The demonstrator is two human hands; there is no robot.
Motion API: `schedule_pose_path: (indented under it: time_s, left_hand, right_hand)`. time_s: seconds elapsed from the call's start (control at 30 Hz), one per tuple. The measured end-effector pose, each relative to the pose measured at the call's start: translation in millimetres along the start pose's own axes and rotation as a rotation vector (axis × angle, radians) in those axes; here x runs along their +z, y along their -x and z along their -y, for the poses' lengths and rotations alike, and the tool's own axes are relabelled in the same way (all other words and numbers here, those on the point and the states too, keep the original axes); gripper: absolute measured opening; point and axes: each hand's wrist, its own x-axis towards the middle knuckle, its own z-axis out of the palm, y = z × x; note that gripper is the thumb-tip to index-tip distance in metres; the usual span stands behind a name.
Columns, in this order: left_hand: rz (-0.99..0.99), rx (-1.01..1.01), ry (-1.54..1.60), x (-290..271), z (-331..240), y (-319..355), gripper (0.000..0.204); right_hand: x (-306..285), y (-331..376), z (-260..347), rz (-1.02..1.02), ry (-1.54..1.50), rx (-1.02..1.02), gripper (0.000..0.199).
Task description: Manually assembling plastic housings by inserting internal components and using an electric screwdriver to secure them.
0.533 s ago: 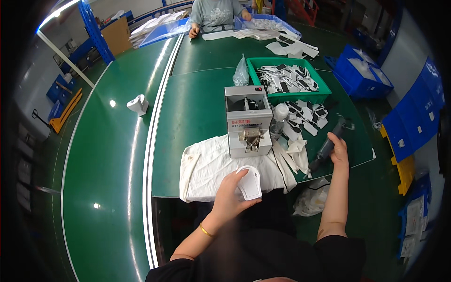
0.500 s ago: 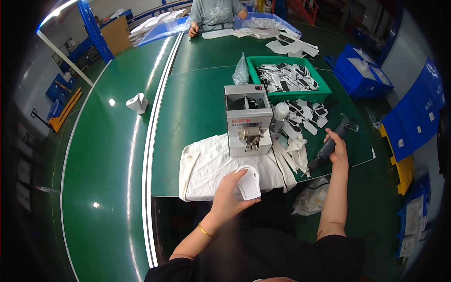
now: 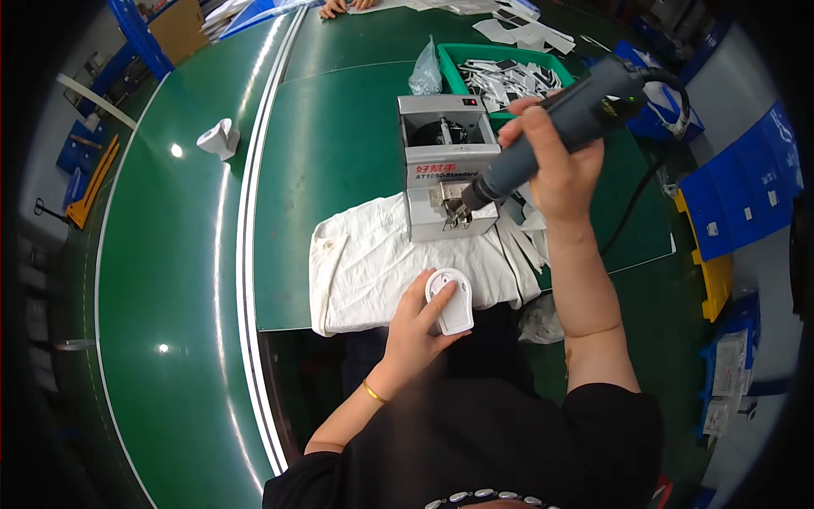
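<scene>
My left hand (image 3: 415,318) is closed around a white plastic housing (image 3: 458,316), rounded at one end, with its thumb over a small hole. The housing is held just off the near edge of a folded white cloth (image 3: 365,254). In my right hand (image 3: 555,170) is a dark electric screwdriver (image 3: 560,123), gripped along its body and tilted, cord trailing to the right. Its nose points down at the front outlet of a grey screw feeder (image 3: 424,161); whether the bit touches is not clear. The feeder stands at the cloth's far edge.
Behind the feeder a green bin (image 3: 449,72) holds several white and dark pieces. A clear plastic bag (image 3: 426,72) is beside it. Another white part (image 3: 219,140) stands on the left bench. A co-worker's hands (image 3: 335,8) are at the far edge. Blue bins (image 3: 746,187) line the right.
My right hand has raised the screwdriver and brought it left to the feeder's outlet. My left thumb has shifted onto the housing's face. The whole view has tilted downward.
</scene>
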Motion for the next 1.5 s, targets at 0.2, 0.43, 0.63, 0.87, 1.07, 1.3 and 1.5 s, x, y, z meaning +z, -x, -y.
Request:
schedule_pose_path:
  time_s: [0.2,0.43,0.63,0.87,1.07,1.3,1.5]
  left_hand:
    - [-0.001,0.026,0.005,-2,5,4,0.082]
    - [0.006,0.050,0.043,-2,6,2,0.079]
    - [0.009,0.061,0.057,-2,10,3,0.075]
    - [-0.003,0.033,0.071,-2,9,3,0.080]
    - [-0.010,0.043,0.066,-3,9,3,0.075]
    - [-0.016,0.051,0.072,-2,9,3,0.073]
    - [0.003,0.045,0.067,-5,8,1,0.072]
  right_hand:
    - [15,1,4,0.412,0.185,0.005,0.042]
    - [31,7,0,0.213,0.332,0.055,0.061]
    - [39,6,-10,0.215,0.072,0.129,0.047]
    - [37,59,24,0.229,0.035,0.100,0.046]
    - [39,82,38,0.236,0.072,0.099,0.043]
    - [40,85,30,0.234,0.079,0.134,0.043]
    - [40,86,27,0.275,0.040,0.109,0.041]
